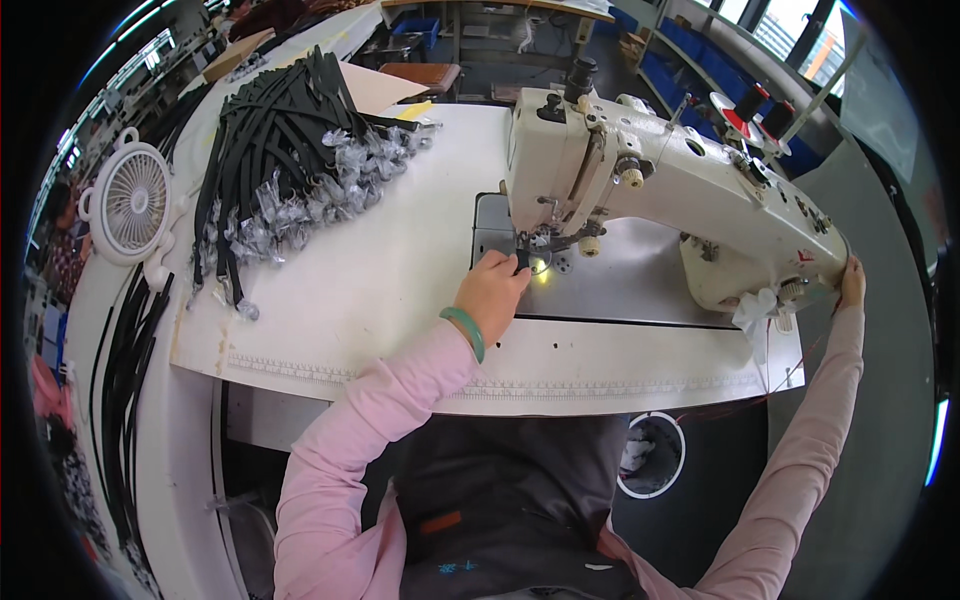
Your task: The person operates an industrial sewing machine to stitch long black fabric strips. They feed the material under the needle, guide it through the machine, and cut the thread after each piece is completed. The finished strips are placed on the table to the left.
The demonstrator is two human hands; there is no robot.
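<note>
Both hands are engaged: the left hand [492, 298], pinched nearly closed on a black strap piece [522, 260], should guide it flat with fingertips clear of the adjacent presser foot [535, 243], while the right hand [852, 284], its grip unclear, curves round the far end of the sewing machine [640, 150], and bundled straps [285, 130] lie beyond, left of the left hand.

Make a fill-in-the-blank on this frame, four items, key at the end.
1. The right hand touches the sewing machine at its picture-____ end.
2. The bangle behind the left hand is coloured ____.
3. The heaped straps are coloured ____.
4. Both sleeves are coloured ____.

Key: right; green; black; pink
</note>
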